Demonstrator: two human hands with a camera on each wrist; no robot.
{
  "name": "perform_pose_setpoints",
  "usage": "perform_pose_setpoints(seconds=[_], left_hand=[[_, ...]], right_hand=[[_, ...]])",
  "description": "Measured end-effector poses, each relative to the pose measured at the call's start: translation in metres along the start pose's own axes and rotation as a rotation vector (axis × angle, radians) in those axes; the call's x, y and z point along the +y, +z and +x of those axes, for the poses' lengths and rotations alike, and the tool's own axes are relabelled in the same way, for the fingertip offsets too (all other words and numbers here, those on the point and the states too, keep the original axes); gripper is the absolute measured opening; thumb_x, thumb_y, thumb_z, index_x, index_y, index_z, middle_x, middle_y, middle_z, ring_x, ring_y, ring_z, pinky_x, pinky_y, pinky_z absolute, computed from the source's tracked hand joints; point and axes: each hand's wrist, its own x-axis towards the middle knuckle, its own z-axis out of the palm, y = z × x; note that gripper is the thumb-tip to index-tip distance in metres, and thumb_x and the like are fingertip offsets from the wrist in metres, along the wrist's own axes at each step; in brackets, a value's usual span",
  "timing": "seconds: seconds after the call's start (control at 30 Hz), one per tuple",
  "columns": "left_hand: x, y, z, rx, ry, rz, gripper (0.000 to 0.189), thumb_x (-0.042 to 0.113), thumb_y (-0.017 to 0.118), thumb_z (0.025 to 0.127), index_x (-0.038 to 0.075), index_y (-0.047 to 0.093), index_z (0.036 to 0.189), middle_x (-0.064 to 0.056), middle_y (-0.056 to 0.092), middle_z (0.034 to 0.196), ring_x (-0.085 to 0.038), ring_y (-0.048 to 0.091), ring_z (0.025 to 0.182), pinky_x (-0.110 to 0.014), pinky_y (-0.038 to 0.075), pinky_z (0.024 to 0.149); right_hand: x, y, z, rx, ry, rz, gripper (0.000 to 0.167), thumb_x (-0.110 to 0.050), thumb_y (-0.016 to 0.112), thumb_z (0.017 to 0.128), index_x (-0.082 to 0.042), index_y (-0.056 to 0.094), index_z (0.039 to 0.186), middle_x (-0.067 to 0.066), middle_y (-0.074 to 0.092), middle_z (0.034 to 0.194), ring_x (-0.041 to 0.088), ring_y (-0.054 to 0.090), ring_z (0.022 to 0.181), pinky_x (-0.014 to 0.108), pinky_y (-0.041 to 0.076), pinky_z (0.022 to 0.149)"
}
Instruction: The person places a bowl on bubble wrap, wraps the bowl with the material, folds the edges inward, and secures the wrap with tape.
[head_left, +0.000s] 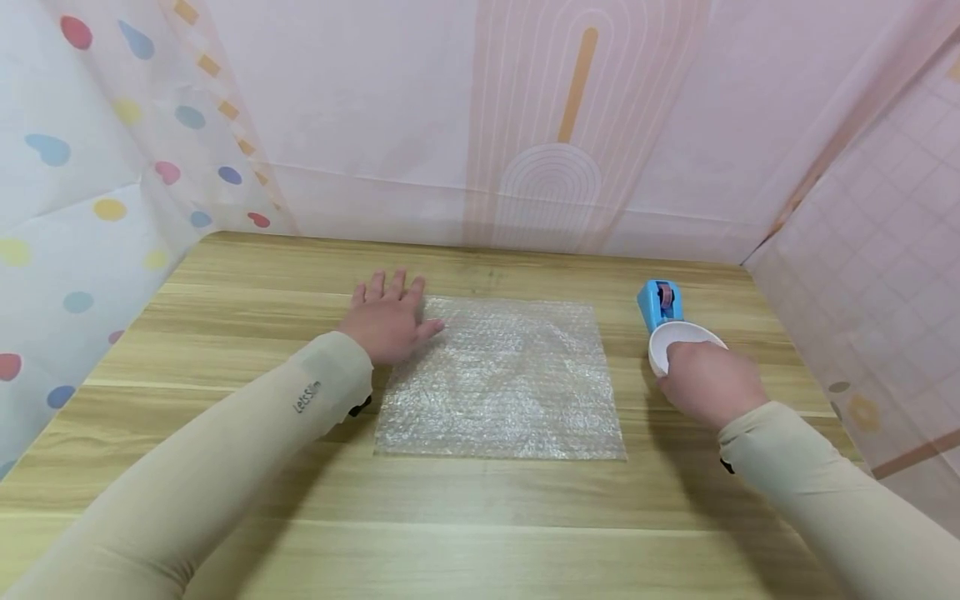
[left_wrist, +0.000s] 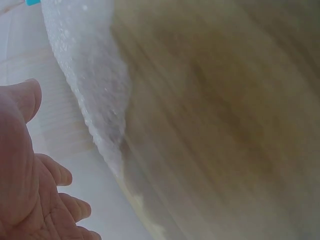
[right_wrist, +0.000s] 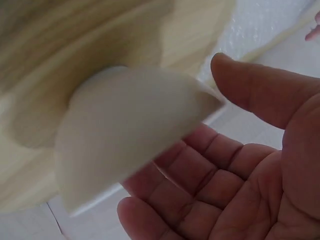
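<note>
Bubble wrap (head_left: 502,392) lies flat on the desk (head_left: 450,550). Left hand (head_left: 386,325): released, fingers spread, at the wrap's left edge. Right of the wrap: right hand (head_left: 708,379) at white bowl (right_wrist: 130,130); cannot tell whether it grips.

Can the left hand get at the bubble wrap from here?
Very likely yes: the left hand is at the far-left corner of the bubble wrap, nothing visible lies on it, and the right hand is off at the white bowl.

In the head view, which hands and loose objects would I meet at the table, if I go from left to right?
Left hand → bubble wrap sheet → blue tape dispenser → white bowl → right hand.
</note>
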Motion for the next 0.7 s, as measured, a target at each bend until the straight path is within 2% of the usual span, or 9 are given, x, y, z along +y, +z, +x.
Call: perform_pose_setpoints(seconds=[0.17, 0.33, 0.53, 0.7], left_hand=[[-0.005, 0.001, 0.001, -0.003, -0.012, 0.001, 0.088, 0.064, 0.037, 0.108, 0.009, 0.007, 0.17, -0.024, -0.001, 0.176, -0.052, -0.006, 0.161, -0.071, -0.002, 0.128], [-0.006, 0.0, -0.001, -0.006, -0.023, 0.001, 0.088, 0.064, 0.037, 0.108, 0.009, 0.008, 0.17, -0.024, -0.001, 0.176, -0.051, -0.006, 0.161, -0.07, -0.002, 0.128], [-0.006, -0.001, -0.003, -0.004, -0.022, -0.002, 0.087, 0.063, 0.038, 0.108, 0.009, 0.008, 0.17, -0.025, -0.001, 0.176, -0.052, -0.006, 0.161, -0.071, -0.002, 0.128], [-0.008, -0.001, -0.002, -0.007, -0.025, -0.005, 0.088, 0.064, 0.037, 0.108, 0.009, 0.007, 0.17, -0.024, -0.002, 0.176, -0.052, -0.007, 0.161, -0.07, -0.002, 0.128]], right_hand=[[0.002, 0.008, -0.001, 0.015, -0.033, -0.022, 0.019, -0.014, 0.07, 0.092, -0.006, 0.062, 0.077, 0.003, 0.06, 0.062, 0.023, 0.055, 0.057, 0.049, 0.052, 0.051], [0.001, 0.011, -0.002, -0.024, -0.02, -0.041, 0.012, -0.001, 0.06, 0.091, -0.006, 0.064, 0.081, 0.003, 0.06, 0.062, 0.022, 0.053, 0.059, 0.049, 0.054, 0.054], [-0.002, 0.013, -0.003, 0.001, -0.004, -0.046, 0.014, 0.001, 0.058, 0.093, -0.003, 0.063, 0.081, 0.006, 0.06, 0.062, 0.022, 0.055, 0.055, 0.048, 0.052, 0.049], [-0.008, 0.012, -0.002, 0.01, -0.011, -0.076, 0.011, 0.001, 0.06, 0.094, -0.002, 0.067, 0.086, 0.006, 0.061, 0.062, 0.021, 0.055, 0.054, 0.048, 0.055, 0.049]])
